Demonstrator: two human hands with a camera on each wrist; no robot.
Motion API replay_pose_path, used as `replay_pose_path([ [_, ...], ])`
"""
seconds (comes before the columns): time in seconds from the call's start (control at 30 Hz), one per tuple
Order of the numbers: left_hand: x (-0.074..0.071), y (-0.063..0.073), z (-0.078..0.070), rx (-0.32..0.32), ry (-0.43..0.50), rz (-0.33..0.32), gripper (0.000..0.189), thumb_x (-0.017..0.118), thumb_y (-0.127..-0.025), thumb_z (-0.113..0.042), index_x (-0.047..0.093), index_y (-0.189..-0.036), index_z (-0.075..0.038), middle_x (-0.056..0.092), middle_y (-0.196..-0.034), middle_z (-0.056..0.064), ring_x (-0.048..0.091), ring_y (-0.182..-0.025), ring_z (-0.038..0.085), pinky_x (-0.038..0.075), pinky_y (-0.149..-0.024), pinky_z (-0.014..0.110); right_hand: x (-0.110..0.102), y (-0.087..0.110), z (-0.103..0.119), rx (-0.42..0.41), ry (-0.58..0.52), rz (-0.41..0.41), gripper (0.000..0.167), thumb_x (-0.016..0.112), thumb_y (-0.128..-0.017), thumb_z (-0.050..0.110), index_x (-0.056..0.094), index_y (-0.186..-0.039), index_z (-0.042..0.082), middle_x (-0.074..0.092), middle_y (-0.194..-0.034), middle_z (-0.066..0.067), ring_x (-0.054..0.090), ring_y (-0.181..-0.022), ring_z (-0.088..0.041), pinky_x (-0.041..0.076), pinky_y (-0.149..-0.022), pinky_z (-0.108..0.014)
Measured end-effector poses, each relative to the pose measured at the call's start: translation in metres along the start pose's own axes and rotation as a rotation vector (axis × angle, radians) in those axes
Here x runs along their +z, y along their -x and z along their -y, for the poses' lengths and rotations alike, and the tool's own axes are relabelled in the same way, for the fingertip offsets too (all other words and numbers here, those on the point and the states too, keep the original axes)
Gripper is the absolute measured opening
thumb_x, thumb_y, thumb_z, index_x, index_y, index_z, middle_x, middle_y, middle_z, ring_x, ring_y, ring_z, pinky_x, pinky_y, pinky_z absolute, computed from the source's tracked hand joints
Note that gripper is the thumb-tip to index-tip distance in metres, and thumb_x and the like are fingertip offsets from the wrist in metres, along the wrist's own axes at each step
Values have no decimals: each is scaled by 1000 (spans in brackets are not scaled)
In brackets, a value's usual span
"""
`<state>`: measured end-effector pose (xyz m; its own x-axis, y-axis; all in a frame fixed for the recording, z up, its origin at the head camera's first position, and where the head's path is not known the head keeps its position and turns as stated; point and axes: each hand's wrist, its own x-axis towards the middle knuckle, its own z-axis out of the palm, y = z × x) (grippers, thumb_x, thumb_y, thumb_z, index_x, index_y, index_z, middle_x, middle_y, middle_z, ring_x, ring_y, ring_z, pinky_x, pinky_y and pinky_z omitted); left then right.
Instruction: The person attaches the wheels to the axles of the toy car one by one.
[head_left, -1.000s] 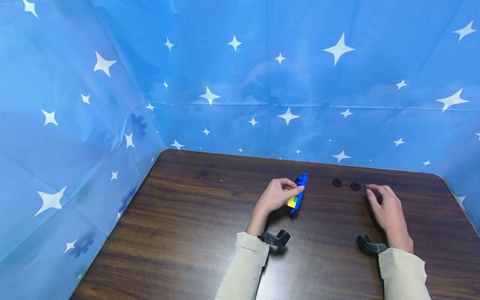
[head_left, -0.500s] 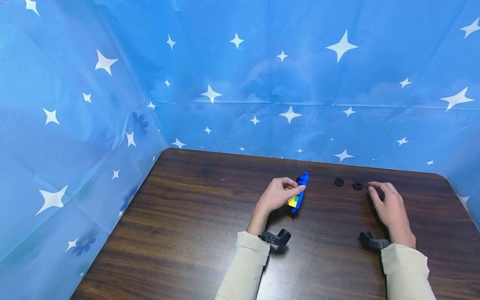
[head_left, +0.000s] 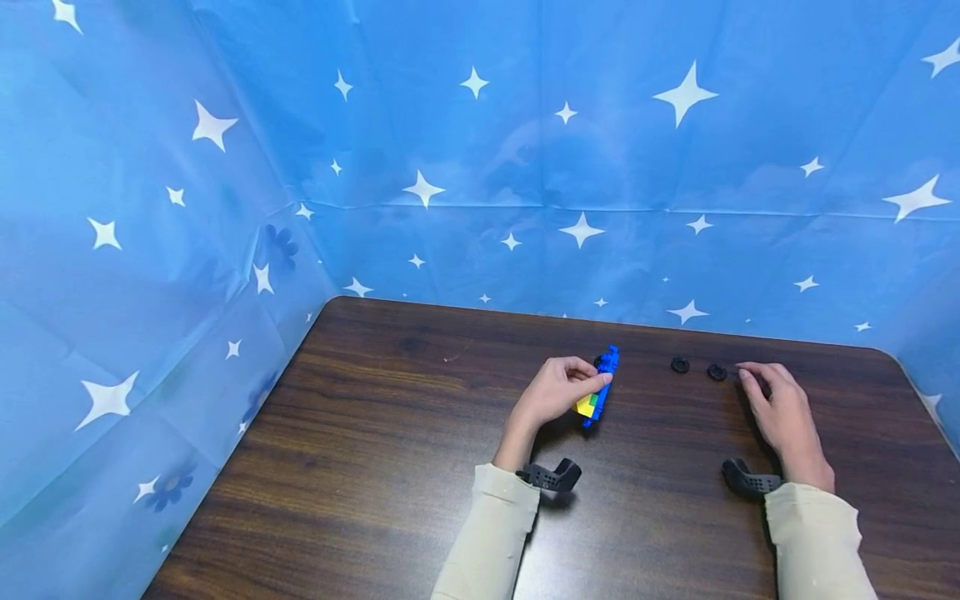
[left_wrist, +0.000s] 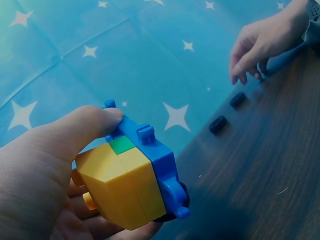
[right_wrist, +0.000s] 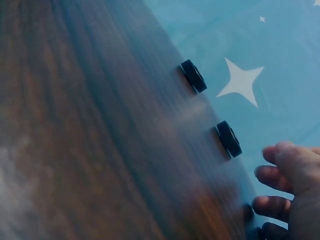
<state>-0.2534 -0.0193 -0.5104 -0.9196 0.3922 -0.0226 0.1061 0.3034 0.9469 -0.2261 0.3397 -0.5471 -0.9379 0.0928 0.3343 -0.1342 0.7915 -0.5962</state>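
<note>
Left grip (head_left: 551,392) pinches the toy (left_wrist: 120,185), likely light, stiff plastic, best held by its blue base (left_wrist: 164,162); right grip (head_left: 783,419) hangs loose.

2 black wheels (left_wrist: 218,125) lie near a blue-yellow toy (left_wrist: 125,185).

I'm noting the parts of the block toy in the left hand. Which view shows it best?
The left wrist view: the block toy looks largest there, with its yellow body, green patch and blue base clear. The head view shows it small, partly covered by the left hand. The right wrist view doesn't show it.
</note>
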Motion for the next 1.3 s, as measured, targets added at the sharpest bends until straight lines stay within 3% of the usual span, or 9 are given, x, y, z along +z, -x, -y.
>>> replay_pose_path([
  [0.3, 0, 2, 0, 17, -12, 15, 34, 72, -98, -40, 75, -111, -9, 74, -99, 1, 64, -82, 7, 54, -72, 23, -1, -3, -6, -54, -1, 17, 34, 49, -112, 20, 65, -129, -4, 60, -122, -26, 58, -109, -43, 43, -89, -61],
  [0.47, 0, 2, 1, 23, -11, 21, 34, 72, -98, -39, 75, -112, -9, 73, -99, 1, 64, -81, 7, 53, -70, 23, -4, -5, -8, -96, 34, 42, 29, 60, -107, 18, 68, -127, 0, 63, -117, -21, 56, -98, -24, 43, -81, -37],
  [0.53, 0, 2, 1, 23, -15, 22, 34, 72, -98, -39, 75, -112, -9, 73, -99, 1, 64, -81, 7, 53, -70, 23, -4, -6, -9, -102, 43, 56, 28, 64, -105, 17, 68, -127, 1, 63, -116, -20, 55, -95, -23, 41, -78, -33],
  [0.83, 0, 1, 3, 21, -13, 45, 32, 73, -98, -40, 75, -111, -11, 73, -97, 0, 63, -80, 8, 52, -70, 23, -6, -18, -13, -145, 63, 139, 29, 69, -100, 11, 67, -126, -2, 63, -119, -25, 59, -98, -37, 45, -79, -53],
  [1.07, -1, 0, 2, 22, -9, 58, 33, 73, -98, -39, 74, -114, -10, 73, -99, 0, 64, -82, 7, 53, -71, 23, -8, -24, -15, -125, 78, 192, 31, 68, -101, 14, 65, -128, -2, 61, -122, -27, 58, -99, -37, 45, -81, -55],
  [1.3, -1, 0, 3, 12, -7, 67, 33, 73, -98, -38, 74, -115, -9, 73, -100, 0, 64, -84, 7, 53, -74, 22, -7, -27, -16, -166, 74, 204, 31, 69, -101, 13, 65, -128, -2, 61, -123, -27, 59, -103, -40, 45, -83, -58],
])
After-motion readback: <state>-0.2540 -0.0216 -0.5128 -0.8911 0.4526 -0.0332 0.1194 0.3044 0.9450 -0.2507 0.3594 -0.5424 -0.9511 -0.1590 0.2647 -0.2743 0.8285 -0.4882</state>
